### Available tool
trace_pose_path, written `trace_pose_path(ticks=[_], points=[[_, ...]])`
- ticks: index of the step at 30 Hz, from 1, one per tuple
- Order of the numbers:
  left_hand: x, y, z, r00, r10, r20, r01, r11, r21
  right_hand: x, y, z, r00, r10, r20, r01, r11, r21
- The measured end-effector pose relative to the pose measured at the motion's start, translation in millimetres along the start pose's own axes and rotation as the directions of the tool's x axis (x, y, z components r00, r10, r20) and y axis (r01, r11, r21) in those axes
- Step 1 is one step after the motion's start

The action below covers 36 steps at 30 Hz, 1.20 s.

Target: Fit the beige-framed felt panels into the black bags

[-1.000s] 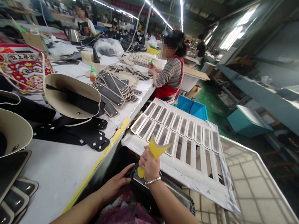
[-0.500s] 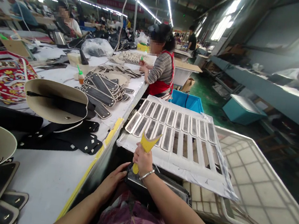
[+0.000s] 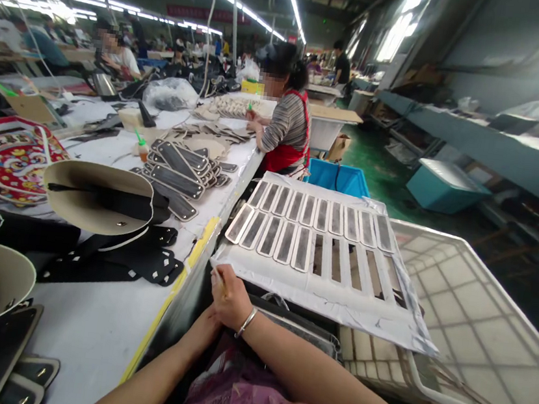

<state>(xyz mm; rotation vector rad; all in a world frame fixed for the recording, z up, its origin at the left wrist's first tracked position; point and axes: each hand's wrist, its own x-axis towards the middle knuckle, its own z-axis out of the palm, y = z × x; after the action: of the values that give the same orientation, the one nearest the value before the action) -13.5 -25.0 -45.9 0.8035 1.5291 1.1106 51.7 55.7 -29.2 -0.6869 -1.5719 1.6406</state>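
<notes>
My right hand (image 3: 229,300), a bracelet on its wrist, is closed low by the near left corner of the white slotted board (image 3: 322,288). Only a thin pale edge of the yellow scraper (image 3: 217,277) shows from its fingers. My left hand (image 3: 201,328) lies just under and behind the right one, and its fingers are hidden. The board carries two rows of dark strips (image 3: 286,240) set in slots, with several slots on the right showing through. A black tray (image 3: 300,333) sits under the board's near edge, over my lap.
The white table (image 3: 102,319) on my left holds beige curved pieces (image 3: 97,200), black leather parts (image 3: 134,261) and a stack of strips (image 3: 182,168). A white wire rack (image 3: 460,330) lies on the right. A person in a striped shirt (image 3: 286,122) works ahead beside a blue bin (image 3: 338,178).
My right hand has dropped from upright in front of the board to its near left corner, and the yellow scraper is almost hidden. The view has shifted a little.
</notes>
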Motion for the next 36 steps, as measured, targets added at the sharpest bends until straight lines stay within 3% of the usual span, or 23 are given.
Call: trace_pose_path(ticks=[3, 5, 6, 7, 9, 11, 12, 14, 16, 19, 22, 27, 36], points=[[-1, -1, -6.9, 0.991, -0.002, 0.131, -0.009, 0.997, 0.08, 9, -21, -31, 0.983, 0.084, -0.165, -0.059, 0.987, 0.151], [-3, -1, -11.4, 0.975, 0.072, 0.211, -0.124, 0.961, 0.247, 3, -35, -78, 0.955, 0.115, -0.272, -0.061, 0.978, 0.201], [-3, -1, -11.9, 0.961, 0.136, 0.242, -0.222, 0.899, 0.377, -5, -40, -107, 0.932, 0.123, -0.34, -0.053, 0.977, 0.207], [-3, 0, -10.5, 0.939, 0.206, 0.276, -0.326, 0.792, 0.516, -18, -44, -138, 0.894, 0.138, -0.426, -0.053, 0.977, 0.207], [3, 3, -0.8, 0.873, 0.311, 0.375, -0.486, 0.488, 0.725, -55, -46, -194, 0.795, 0.18, -0.58, -0.089, 0.979, 0.182], [12, 5, 18.2, 0.8, 0.313, 0.512, -0.586, 0.228, 0.777, -99, -39, -231, 0.693, 0.237, -0.681, -0.16, 0.971, 0.175], [16, 6, 30.1, 0.767, 0.287, 0.574, -0.626, 0.14, 0.767, -121, -32, -239, 0.651, 0.27, -0.71, -0.195, 0.963, 0.188], [20, 8, 54.3, 0.721, 0.222, 0.657, -0.679, 0.037, 0.733, -155, -13, -239, 0.591, 0.339, -0.732, -0.244, 0.94, 0.238], [20, 10, 72.6, 0.711, 0.184, 0.679, -0.69, -0.003, 0.724, -173, 7, -222, 0.576, 0.399, -0.714, -0.26, 0.917, 0.302], [14, 11, 81.7, 0.747, 0.184, 0.639, -0.649, -0.013, 0.761, -176, 23, -195, 0.616, 0.434, -0.658, -0.231, 0.898, 0.376], [11, 13, 75.5, 0.794, 0.185, 0.579, -0.589, -0.005, 0.808, -163, 23, -185, 0.68, 0.418, -0.602, -0.188, 0.893, 0.409], [11, 16, 71.1, 0.827, 0.171, 0.535, -0.545, 0.012, 0.838, -147, 17, -195, 0.752, 0.405, -0.52, -0.166, 0.88, 0.446], [12, 15, 95.5, 0.814, 0.19, 0.55, -0.557, -0.014, 0.83, -170, 12, -217, 0.748, 0.48, -0.458, -0.203, 0.822, 0.531]])
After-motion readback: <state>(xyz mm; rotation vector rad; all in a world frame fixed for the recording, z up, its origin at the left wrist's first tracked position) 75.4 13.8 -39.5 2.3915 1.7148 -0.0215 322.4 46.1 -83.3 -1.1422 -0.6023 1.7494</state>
